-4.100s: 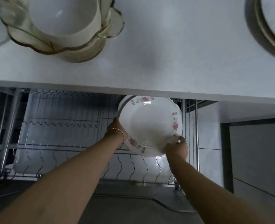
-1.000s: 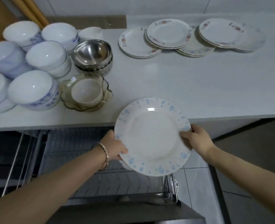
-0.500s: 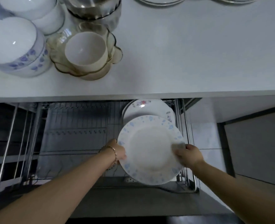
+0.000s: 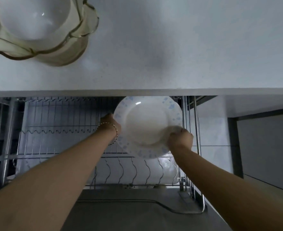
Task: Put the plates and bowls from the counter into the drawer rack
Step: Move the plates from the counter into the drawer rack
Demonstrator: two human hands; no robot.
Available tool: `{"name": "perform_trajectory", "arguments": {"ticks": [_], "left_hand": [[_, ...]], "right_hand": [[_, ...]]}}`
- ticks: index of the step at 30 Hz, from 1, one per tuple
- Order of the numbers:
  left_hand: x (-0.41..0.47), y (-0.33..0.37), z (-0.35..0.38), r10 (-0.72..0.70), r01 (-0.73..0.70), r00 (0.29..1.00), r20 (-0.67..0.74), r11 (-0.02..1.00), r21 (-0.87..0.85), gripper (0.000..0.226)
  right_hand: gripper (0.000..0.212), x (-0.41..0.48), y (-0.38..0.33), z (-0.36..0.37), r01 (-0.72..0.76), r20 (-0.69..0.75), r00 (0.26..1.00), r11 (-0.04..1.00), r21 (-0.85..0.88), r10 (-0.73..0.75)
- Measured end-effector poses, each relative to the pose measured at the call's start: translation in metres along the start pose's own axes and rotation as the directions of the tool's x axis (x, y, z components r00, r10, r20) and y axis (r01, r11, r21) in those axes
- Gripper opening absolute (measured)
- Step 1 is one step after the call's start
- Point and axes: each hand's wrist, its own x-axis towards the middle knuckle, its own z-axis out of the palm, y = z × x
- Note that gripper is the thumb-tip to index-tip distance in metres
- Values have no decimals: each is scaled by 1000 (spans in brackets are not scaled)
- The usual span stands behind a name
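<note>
White tabletop [image 4: 170,47] fills the top. Under its front edge, at the right side of the drawer rack [image 4: 62,130], the blue-flowered plate [image 4: 145,124] stands nearly upright. The left grip [image 4: 111,124] and right grip [image 4: 180,139] are each clamped on a side rim. Best keep it upright and lower it straight between two wires. The slot beneath it is hidden, and the right fingertips are blurred.
</note>
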Motion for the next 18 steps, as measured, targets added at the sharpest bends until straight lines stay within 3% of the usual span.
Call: {"name": "perform_trajectory", "arguments": {"ticks": [6,9,13,18], "left_hand": [[-11,-6,13,30,-31,1000,-6,992,-119,45],[-11,-6,11,16,5,996,83,969,-248,51],[-4,-11,19,19,85,980,199,861,-501,74],[-3,-11,27,6,173,968,251,708,-685,82]], "right_hand": [[40,8,13,7,49,-77,996,998,-43,-52],[45,5,16,11,11,-45,999,996,85,-7],[63,2,18,23,-67,78,996,953,296,46],[64,7,13,28,-51,37,998,936,347,41]]}}
